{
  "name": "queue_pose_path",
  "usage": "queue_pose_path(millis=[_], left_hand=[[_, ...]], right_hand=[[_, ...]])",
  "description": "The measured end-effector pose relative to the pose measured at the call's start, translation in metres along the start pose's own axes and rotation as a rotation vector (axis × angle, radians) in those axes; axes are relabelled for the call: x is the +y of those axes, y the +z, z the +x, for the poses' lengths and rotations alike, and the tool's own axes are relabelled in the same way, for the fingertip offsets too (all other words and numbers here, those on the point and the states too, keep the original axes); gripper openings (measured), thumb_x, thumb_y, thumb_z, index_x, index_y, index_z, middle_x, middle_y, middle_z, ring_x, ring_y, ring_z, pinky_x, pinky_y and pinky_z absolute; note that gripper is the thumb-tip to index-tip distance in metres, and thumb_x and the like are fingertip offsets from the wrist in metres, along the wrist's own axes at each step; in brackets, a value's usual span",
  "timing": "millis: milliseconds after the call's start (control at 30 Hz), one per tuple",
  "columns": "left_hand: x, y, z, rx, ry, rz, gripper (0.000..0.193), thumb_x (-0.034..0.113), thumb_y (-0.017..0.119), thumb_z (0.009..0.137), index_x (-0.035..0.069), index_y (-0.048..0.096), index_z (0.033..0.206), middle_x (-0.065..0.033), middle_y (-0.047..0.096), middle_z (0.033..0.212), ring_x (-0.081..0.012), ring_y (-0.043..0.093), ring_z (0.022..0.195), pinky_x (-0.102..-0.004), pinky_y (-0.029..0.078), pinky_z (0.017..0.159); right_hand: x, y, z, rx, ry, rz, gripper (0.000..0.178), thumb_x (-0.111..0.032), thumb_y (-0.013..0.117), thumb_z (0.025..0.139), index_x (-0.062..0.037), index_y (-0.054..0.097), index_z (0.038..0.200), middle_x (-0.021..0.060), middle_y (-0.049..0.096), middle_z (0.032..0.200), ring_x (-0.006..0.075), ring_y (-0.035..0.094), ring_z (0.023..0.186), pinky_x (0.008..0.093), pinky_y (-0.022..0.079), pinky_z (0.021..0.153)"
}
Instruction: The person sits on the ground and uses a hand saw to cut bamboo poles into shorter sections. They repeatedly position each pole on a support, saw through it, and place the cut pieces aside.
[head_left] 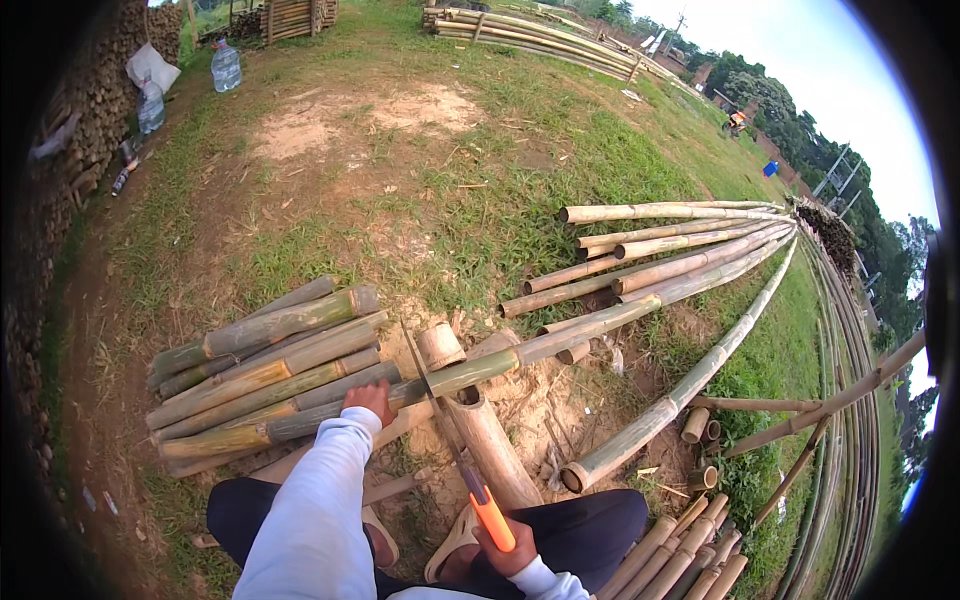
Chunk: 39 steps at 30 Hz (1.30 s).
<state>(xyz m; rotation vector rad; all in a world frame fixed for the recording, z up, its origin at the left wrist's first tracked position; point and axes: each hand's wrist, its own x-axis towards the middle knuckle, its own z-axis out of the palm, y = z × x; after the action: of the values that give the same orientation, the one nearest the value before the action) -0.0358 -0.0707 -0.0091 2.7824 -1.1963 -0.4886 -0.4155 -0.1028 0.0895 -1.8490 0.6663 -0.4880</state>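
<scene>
A long green bamboo pole [480, 372] runs from the left stack out to the far right, resting over a thick bamboo log [495, 450]. My left hand [370, 400] is closed over this pole, near the stack of cut bamboo pieces [285, 365]. My right hand [507, 548] grips a handsaw [490, 515] by its orange handle. The saw's long thin blade lies across the pole, just right of my left hand. Whether its teeth are inside a cut is too small to tell. A short bamboo stub [440, 345] is by the blade's far end.
Long bamboo poles [690, 250] fan out toward the far right, and one pole [680, 395] ends near the log. Short cut pieces [680, 555] lie at the lower right beside a bamboo frame [830, 405]. Clear water jugs [227, 66] stand at the far left. Sawdust covers the ground around the log.
</scene>
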Motion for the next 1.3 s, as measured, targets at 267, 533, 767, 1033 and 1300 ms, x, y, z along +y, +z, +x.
queue_pose_path(millis=[267,533,767,1033,1300], left_hand=[[-0.001,0.002,0.001,0.035,-0.081,-0.017,0.055,0.04,0.081,0.076,0.006,0.063,0.115,-0.021,0.076,0.103,-0.0387,0.074,0.098,-0.0484,0.056,0.092],[-0.009,0.0,0.003,0.087,-0.07,0.036,0.055,0.037,0.082,0.075,0.008,0.063,0.118,-0.0183,0.076,0.1,-0.0387,0.073,0.095,-0.0493,0.056,0.09],[0.003,0.006,0.001,0.129,-0.089,-0.003,0.059,0.038,0.086,0.071,0.006,0.062,0.114,-0.0204,0.074,0.105,-0.0381,0.072,0.101,-0.0488,0.056,0.091],[-0.007,0.01,0.01,0.096,-0.071,0.023,0.062,0.039,0.086,0.072,0.006,0.062,0.118,-0.0217,0.074,0.107,-0.039,0.072,0.1,-0.0494,0.056,0.09],[0.004,0.008,0.007,0.09,-0.094,-0.01,0.064,0.038,0.086,0.074,0.005,0.062,0.123,-0.0209,0.074,0.106,-0.0382,0.072,0.1,-0.0488,0.055,0.093]], right_hand=[[0.016,0.001,0.037,-0.093,0.22,-0.108,0.03,-0.023,0.078,0.088,-0.0018,0.072,0.109,0.019,0.073,0.087,0.0344,0.074,0.082,0.0401,0.055,0.072],[-0.012,-0.014,0.009,-0.16,0.152,-0.032,0.018,-0.022,0.073,0.093,-0.0054,0.07,0.1,0.0136,0.07,0.079,0.0308,0.07,0.07,0.0399,0.055,0.066],[-0.012,-0.022,-0.008,-0.099,0.183,-0.022,0.026,-0.02,0.077,0.091,-0.0037,0.073,0.111,0.0135,0.074,0.086,0.0233,0.073,0.076,0.0353,0.056,0.073],[0.017,0.012,0.027,-0.086,0.142,-0.099,0.02,-0.02,0.077,0.09,-0.0033,0.072,0.1,0.0163,0.069,0.081,0.0296,0.068,0.068,0.0383,0.053,0.067],[-0.002,-0.014,0.008,-0.078,0.152,-0.049,0.026,-0.018,0.078,0.089,-0.0038,0.073,0.11,0.0163,0.073,0.085,0.0278,0.075,0.077,0.0364,0.056,0.071]])
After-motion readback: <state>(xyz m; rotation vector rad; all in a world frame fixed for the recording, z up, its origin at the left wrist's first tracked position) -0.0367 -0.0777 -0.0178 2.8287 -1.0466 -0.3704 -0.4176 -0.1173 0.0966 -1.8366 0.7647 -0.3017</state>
